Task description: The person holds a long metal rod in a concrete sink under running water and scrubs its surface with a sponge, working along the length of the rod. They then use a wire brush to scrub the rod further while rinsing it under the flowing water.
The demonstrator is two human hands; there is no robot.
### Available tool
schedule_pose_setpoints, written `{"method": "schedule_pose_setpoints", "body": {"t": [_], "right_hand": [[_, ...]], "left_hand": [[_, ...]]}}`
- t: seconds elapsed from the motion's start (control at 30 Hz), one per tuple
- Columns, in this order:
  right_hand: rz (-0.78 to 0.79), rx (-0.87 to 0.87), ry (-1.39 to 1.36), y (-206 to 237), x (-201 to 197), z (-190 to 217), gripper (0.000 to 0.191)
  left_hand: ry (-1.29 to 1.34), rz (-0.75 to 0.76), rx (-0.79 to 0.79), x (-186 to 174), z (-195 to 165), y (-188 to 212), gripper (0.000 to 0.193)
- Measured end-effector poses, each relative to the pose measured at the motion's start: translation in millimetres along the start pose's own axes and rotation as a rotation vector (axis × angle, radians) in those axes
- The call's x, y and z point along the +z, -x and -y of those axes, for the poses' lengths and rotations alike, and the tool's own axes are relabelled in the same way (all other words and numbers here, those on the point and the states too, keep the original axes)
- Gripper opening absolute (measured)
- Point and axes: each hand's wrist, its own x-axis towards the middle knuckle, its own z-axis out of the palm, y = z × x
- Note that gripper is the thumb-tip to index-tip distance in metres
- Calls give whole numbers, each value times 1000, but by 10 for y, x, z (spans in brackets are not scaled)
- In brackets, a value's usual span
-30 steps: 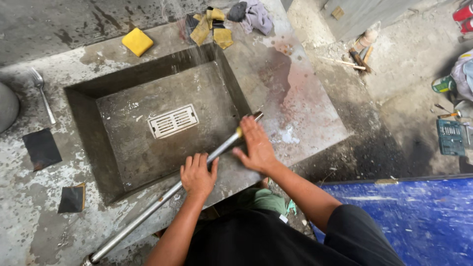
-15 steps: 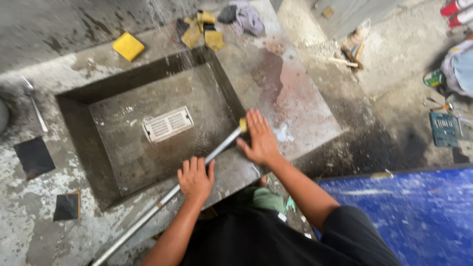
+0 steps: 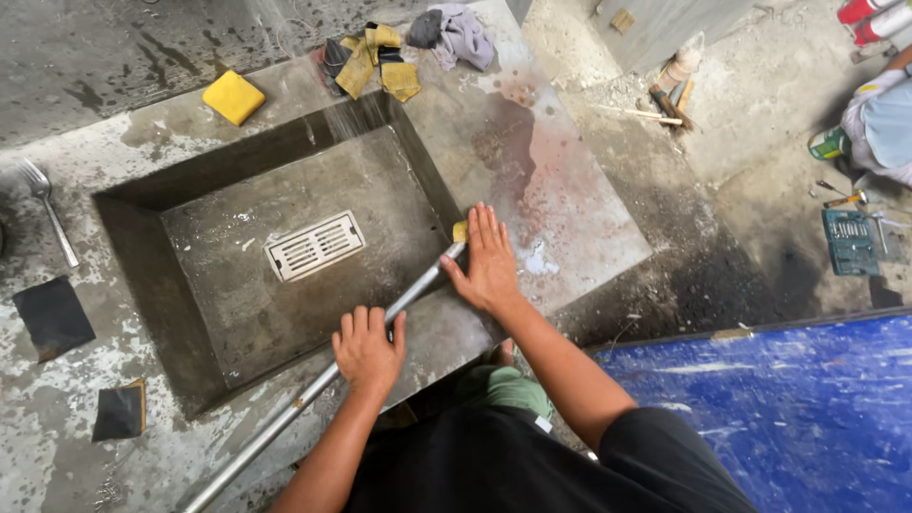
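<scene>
both flat hands [image 3: 369,349] [image 3: 489,261] press, seemingly ungripped, a metal bar [image 3: 313,388].

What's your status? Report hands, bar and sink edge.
Left hand and right hand flat on metal bar. Bar lies along sink front edge. Nothing blocking.

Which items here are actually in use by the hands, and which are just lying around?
In use:
left hand and right hand, both flat on the metal pipe
concrete sink, which the pipe lies across

Lying about:
yellow sponge
fork
yellow gloves
grey rag
dark sandpaper squares
green tool case
</scene>
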Motion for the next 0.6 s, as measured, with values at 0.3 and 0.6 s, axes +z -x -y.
{"method": "schedule_pose_setpoints", "body": {"t": [0.3, 0.6], "right_hand": [[141, -184, -18, 214, -146, -135, 89], [31, -212, -57, 177, -133, -13, 84]], "left_hand": [[30, 228, -133, -147, -182, -107, 39], [33, 240, 97, -41, -153, -387, 35]]}}
